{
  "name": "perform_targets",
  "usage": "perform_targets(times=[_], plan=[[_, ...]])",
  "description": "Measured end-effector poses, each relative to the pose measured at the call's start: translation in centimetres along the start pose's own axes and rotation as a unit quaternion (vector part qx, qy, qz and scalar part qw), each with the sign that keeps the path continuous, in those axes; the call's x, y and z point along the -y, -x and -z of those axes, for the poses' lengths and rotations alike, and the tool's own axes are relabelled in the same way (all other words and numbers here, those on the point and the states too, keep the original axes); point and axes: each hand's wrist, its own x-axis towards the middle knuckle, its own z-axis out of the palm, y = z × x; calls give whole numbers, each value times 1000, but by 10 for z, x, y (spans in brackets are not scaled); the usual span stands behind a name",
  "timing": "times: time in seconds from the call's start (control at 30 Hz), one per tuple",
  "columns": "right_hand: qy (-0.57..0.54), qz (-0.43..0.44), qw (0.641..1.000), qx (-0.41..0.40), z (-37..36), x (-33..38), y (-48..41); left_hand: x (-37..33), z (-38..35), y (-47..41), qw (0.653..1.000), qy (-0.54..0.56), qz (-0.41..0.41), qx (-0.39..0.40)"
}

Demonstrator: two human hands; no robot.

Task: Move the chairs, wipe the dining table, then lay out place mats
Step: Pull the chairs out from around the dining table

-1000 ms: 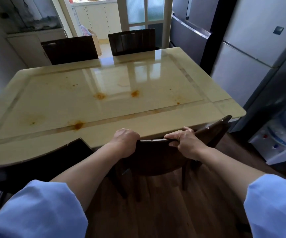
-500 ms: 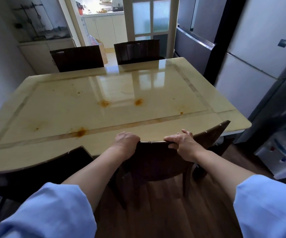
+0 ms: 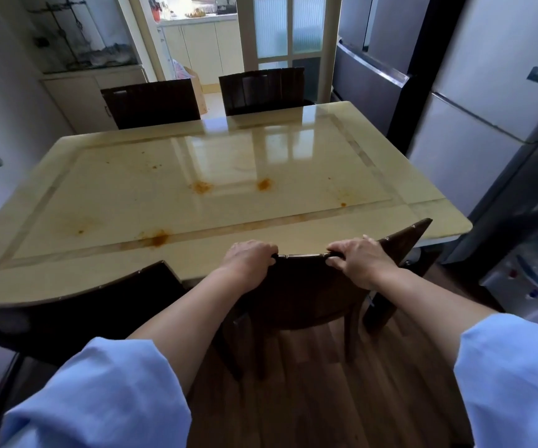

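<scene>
I have the near chair (image 3: 303, 286) directly ahead of me, pushed in at the dining table's (image 3: 106, 270) near edge, toward that edge's right end. My left hand (image 3: 248, 260) and right hand (image 3: 355, 260) are both curled over its top rail (image 3: 300, 255), fingers wrapped over the far side and a short stretch of bare rail between them. The rail's long axis runs left to right, parallel to the table's near edge, and the hands sit at about the same reach, so neither leads. By my reading the coming move is a straight pull away from the table toward me, kept even so the chair doesn't swing.

The chair is dark, glossy wood with a curved back whose right corner flares up just below the table's edge. A second dark chair (image 3: 83, 305) stands at the left part of the same near edge, and two more (image 3: 151, 103) (image 3: 263, 90) sit at the table's far edge. The table top is a polished cream slab with rounded corners and an inlaid darker band; it mirrors the door panes beyond its far edge. Orange-brown stains (image 3: 159, 239) dot it, one on the band just beyond my left hand, so I judge the wiping not yet started. Under the table's near side the floor (image 3: 309, 399) is brown wood plank
</scene>
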Motion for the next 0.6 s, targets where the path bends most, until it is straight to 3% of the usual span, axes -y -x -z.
perform_targets(times=[0.27,0.43,0.6], plan=[[21,0,999,-25,0,-27,-8,-6,-5,-11,999,-35,20,1],[-11,-59,998,27,2,-16,-8,-10,0,-4,999,3,42,10],[-49,-10,999,-21,14,13,11,-23,14,13,999,-11,12,-34]])
